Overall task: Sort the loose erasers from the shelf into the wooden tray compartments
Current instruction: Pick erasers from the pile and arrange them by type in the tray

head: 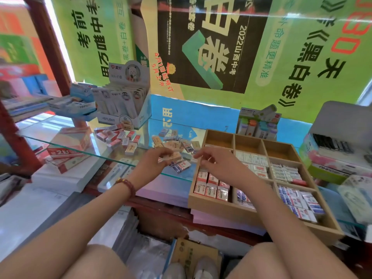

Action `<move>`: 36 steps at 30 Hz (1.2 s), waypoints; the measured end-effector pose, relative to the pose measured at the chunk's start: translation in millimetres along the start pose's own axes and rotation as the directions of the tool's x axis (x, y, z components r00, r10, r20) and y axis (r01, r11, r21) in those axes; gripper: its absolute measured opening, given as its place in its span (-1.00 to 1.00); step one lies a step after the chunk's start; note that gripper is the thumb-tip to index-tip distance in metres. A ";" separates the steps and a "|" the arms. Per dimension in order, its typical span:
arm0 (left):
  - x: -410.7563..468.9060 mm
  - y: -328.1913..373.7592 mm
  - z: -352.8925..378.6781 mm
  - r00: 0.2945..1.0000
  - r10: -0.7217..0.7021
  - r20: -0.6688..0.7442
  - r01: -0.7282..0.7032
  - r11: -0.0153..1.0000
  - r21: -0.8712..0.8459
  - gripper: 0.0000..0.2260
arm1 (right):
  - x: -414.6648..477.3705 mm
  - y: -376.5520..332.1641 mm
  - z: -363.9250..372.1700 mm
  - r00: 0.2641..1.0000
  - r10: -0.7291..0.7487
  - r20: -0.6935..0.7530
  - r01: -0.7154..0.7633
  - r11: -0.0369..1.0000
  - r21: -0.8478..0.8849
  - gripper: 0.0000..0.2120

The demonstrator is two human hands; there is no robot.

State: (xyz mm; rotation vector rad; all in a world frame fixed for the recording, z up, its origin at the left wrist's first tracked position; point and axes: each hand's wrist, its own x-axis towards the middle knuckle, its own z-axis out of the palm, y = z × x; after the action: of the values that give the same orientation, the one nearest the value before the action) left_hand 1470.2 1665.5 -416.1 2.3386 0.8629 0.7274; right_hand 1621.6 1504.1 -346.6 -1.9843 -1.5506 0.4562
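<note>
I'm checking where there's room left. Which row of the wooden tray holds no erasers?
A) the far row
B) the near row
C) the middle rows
A: the three far compartments of the wooden tray show bare wood, while the nearer ones in view hold erasers.

Head-worn wide camera looks down, close over the glass shelf point(144, 137).

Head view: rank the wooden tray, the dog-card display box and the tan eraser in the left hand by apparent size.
1. wooden tray
2. dog-card display box, farther back, so true size unsure
3. tan eraser in left hand
</note>
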 end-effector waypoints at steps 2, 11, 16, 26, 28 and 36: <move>0.8 13.6 -5.5 0.999 0.019 -0.051 -0.027 0.983 -0.180 -0.75 | 5.7 -3.1 5.6 0.999 -0.013 -0.042 0.014 1.000 0.003 -0.70; -1.4 31.4 -5.8 0.991 0.110 0.077 -0.064 0.893 -0.446 -0.73 | 26.3 -9.8 22.8 0.998 -0.027 -0.060 0.017 0.988 -0.152 -0.72; 22.1 14.0 10.3 0.978 -0.166 -0.126 0.139 0.971 -0.193 -0.73 | 35.8 1.0 17.7 0.970 0.043 -0.241 -0.090 0.979 -0.185 -0.70; 43.0 4.7 40.4 0.991 -0.094 -0.093 0.126 0.885 0.447 -0.70 | 33.1 9.0 14.3 0.969 0.061 -0.239 -0.103 0.980 -0.171 -0.61; 45.4 3.4 40.2 0.985 -0.117 -0.127 0.158 0.910 0.383 -0.74 | 32.0 7.2 14.5 0.962 0.079 -0.261 -0.118 0.984 -0.134 -0.62; 34.7 18.9 29.0 0.964 0.037 -0.263 -0.036 0.999 0.011 -0.50 | 35.7 1.4 20.1 0.933 0.174 -0.315 -0.156 0.984 0.082 -0.60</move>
State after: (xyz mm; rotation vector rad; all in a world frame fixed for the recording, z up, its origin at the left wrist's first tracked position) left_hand 1519.1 1669.0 -414.3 2.3012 0.9359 1.0709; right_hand 1620.4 1542.8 -360.2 -2.0363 -1.1636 0.2220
